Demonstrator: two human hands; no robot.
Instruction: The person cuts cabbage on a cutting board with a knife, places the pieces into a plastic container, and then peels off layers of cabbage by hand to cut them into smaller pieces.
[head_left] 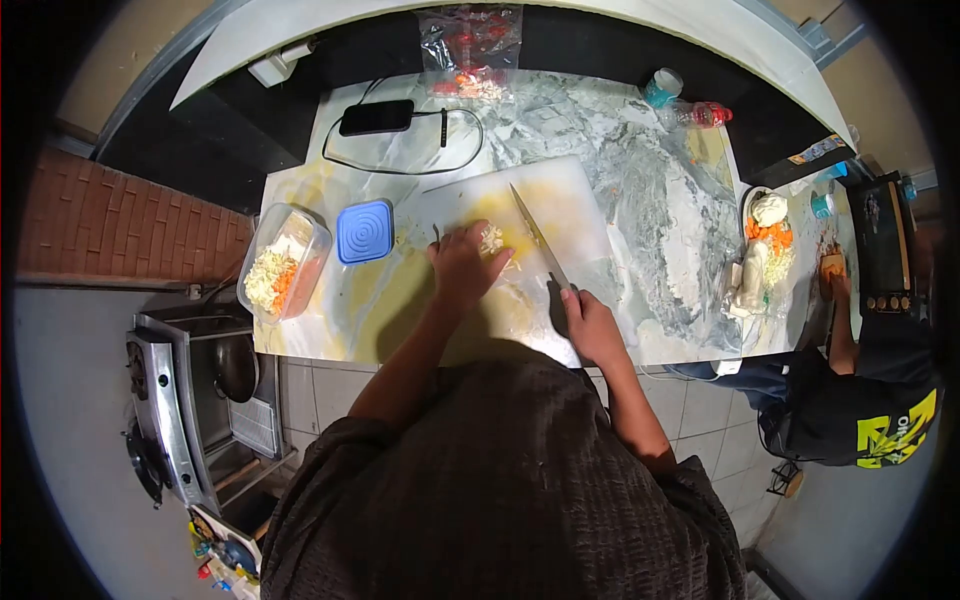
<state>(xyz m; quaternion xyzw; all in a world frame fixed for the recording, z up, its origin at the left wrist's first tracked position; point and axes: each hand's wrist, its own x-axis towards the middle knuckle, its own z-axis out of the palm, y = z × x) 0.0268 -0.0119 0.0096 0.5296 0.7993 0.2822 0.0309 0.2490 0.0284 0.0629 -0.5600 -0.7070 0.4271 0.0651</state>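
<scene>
A white cutting board (pixel 575 205) with yellowish stains lies on the marble-patterned table. My right hand (pixel 592 325) is closed around the handle of a long kitchen knife (pixel 540 237), whose blade points away from me across the board. On the board's left part is a small heap of pale chopped pieces (pixel 491 240), too small to name for sure. My left hand (pixel 462 268) rests beside this heap, thumb apart from the fingers and fingertips touching the pieces. Left of it sits a blue square lid (pixel 365 232).
A clear container (pixel 318 245) of pale and orange chopped food stands left. On the right is a bag of similar food (pixel 768 250). A phone (pixel 376 118), cable, plastic bag (pixel 470 55) and bottle (pixel 700 115) lie at the back. Another person (pixel 850 400) works at the far right.
</scene>
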